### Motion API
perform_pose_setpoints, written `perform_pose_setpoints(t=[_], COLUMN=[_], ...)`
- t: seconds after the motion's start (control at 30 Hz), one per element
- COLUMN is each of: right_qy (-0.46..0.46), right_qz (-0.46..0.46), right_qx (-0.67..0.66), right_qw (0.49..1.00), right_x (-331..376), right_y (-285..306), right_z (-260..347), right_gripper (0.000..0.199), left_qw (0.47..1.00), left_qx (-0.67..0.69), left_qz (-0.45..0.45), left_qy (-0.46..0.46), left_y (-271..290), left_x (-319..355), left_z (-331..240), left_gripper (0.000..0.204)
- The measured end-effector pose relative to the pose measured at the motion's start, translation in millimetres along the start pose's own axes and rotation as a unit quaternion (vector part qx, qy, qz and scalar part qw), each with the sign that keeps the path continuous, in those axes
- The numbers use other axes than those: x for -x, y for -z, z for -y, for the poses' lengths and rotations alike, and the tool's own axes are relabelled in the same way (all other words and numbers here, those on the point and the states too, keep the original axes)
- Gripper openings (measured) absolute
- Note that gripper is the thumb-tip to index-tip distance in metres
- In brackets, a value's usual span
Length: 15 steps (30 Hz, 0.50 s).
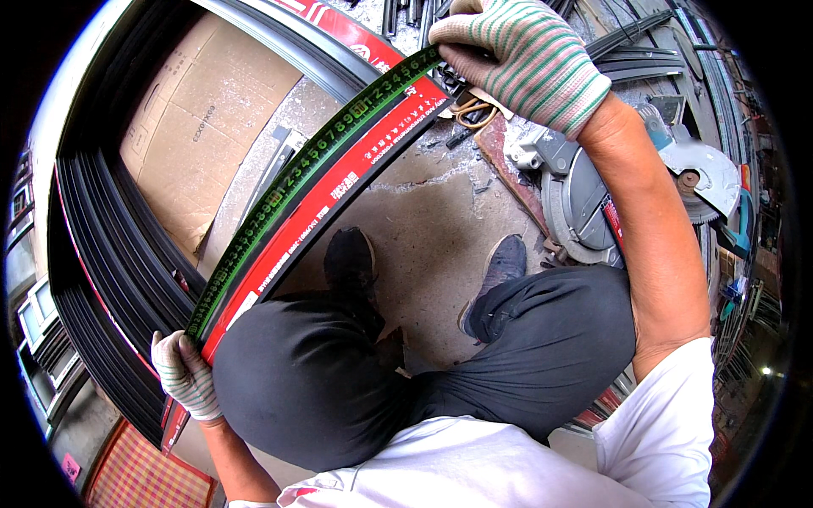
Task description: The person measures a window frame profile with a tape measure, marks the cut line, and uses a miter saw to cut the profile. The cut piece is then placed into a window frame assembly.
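Observation:
A green tape measure blade (284, 182) with black marks is stretched along a dark profile bar (326, 196) that carries a red protective strip. At the lower left my gloved left hand (185, 375) is closed at the blade's near end, beside the bar's edge. My gloved right hand (525, 63), at the top, pinches the blade's far end between thumb and fingers. Both gloves are striped knit. The tape's case is not visible. Beneath the far end of the bar, close to my right hand, lies a coil of tan cord (477, 113).
Black profiles (118, 254) are stacked at left around a cardboard sheet (207, 118). A mitre saw (584, 199) with a bare round blade (696, 199) stands right of my feet, near my right forearm. Loose metal strips (635, 63) lie behind it. A checked mat (148, 466) is lower left.

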State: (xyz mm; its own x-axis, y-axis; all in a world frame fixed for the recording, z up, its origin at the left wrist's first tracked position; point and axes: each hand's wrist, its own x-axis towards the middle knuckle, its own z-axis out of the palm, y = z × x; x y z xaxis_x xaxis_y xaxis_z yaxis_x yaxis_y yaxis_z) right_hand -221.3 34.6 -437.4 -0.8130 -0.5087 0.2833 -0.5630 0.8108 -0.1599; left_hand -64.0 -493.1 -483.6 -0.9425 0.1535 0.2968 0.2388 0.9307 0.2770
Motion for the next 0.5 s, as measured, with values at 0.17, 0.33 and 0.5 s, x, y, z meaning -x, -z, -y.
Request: perform_pose_setpoints(t=[0.17,0.33,0.5], right_qy=[0.0,0.003,0.007], right_qz=[0.0,0.0,-0.015], right_qx=[0.004,0.002,-0.013], right_qw=[1.0,1.0,1.0], right_x=[0.5,-0.1,1.6], right_y=[0.4,-0.9,-2.2], right_z=[-0.1,-0.1,-2.3], right_gripper=[0.014,0.012,0.011], left_qw=[1.0,1.0,1.0], left_qx=[0.001,0.002,0.003], left_qz=[0.001,0.0,-0.013], left_qy=[-0.006,0.001,0.001], left_y=[-0.9,-0.4,-2.4], left_x=[-0.1,0.6,1.5], left_z=[1.6,1.5,3.6], left_gripper=[0.006,0.006,0.005])
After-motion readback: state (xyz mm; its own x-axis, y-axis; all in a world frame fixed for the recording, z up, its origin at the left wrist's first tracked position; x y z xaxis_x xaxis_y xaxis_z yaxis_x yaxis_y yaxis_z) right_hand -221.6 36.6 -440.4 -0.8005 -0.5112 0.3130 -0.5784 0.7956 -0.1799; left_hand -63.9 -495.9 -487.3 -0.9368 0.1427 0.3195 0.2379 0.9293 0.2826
